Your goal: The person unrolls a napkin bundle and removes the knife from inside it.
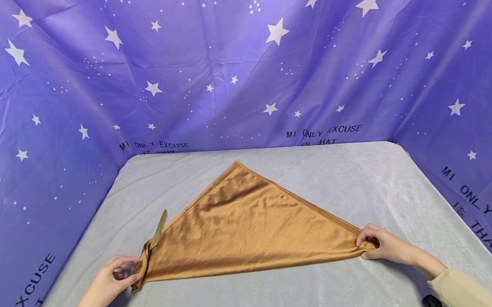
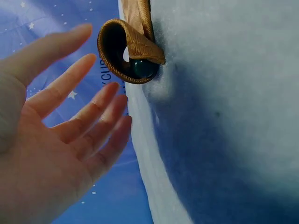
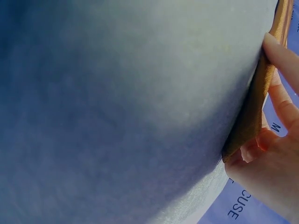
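A shiny golden-brown cloth lies as a wide triangle, its point away from me and its long edge towards me. At its left corner a gold-bladed table knife slants out of a rolled fold. Inside that roll, the left wrist view shows a dark, glossy rounded end. My left hand is beside the roll, fingers extended and spread, apart from it in the wrist view. My right hand pinches the cloth's right corner between thumb and fingers; a loose flap hangs against the fingers.
A pale grey covering spreads over the table beneath the cloth. Purple curtains with white stars and lettering stand behind it and on both sides. A small black object shows beside the right sleeve.
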`<state>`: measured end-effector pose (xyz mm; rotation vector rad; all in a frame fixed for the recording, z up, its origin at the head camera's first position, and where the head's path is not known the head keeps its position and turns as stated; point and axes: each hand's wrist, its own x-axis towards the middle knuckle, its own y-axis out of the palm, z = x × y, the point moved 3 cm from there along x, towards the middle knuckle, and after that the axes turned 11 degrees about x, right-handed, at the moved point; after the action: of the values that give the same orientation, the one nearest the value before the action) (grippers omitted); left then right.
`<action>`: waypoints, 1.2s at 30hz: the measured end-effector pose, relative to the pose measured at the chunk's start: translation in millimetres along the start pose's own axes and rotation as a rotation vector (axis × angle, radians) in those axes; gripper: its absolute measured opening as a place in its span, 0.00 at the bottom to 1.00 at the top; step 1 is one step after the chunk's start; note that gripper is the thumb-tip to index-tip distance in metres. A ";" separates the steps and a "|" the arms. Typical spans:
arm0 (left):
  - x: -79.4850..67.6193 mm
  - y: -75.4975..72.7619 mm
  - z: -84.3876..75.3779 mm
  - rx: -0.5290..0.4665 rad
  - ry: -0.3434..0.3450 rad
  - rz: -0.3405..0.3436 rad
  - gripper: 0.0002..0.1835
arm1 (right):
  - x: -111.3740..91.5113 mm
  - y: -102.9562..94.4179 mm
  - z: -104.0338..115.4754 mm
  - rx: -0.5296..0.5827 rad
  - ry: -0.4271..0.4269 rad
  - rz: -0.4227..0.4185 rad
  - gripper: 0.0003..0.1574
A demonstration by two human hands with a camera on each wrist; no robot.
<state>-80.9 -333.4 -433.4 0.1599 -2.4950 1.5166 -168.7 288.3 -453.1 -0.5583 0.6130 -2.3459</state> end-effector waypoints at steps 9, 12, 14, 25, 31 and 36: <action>-6.6 5.2 -1.7 0.045 0.056 0.066 0.26 | -0.2 -0.6 -0.2 -0.024 0.010 0.002 0.17; -7.8 7.4 0.2 0.051 0.059 0.090 0.28 | -0.1 -0.6 -0.1 -0.017 0.008 0.005 0.17; -7.9 9.2 1.7 0.054 0.061 0.106 0.29 | 0.0 -0.6 0.1 -0.009 0.007 0.007 0.17; -6.5 11.9 2.4 0.059 0.026 0.209 0.33 | 0.0 -0.1 1.0 -0.003 0.003 0.005 0.16; -6.3 12.8 3.4 0.057 0.008 0.229 0.31 | 0.1 -0.2 1.5 0.000 0.012 0.008 0.16; -6.2 13.5 6.1 0.036 0.075 0.085 0.25 | -0.2 -0.3 1.1 -0.019 0.015 0.002 0.16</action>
<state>-78.4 -332.6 -449.3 0.0022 -2.4462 1.5700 -168.1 288.4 -452.1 -0.5492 0.6423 -2.3466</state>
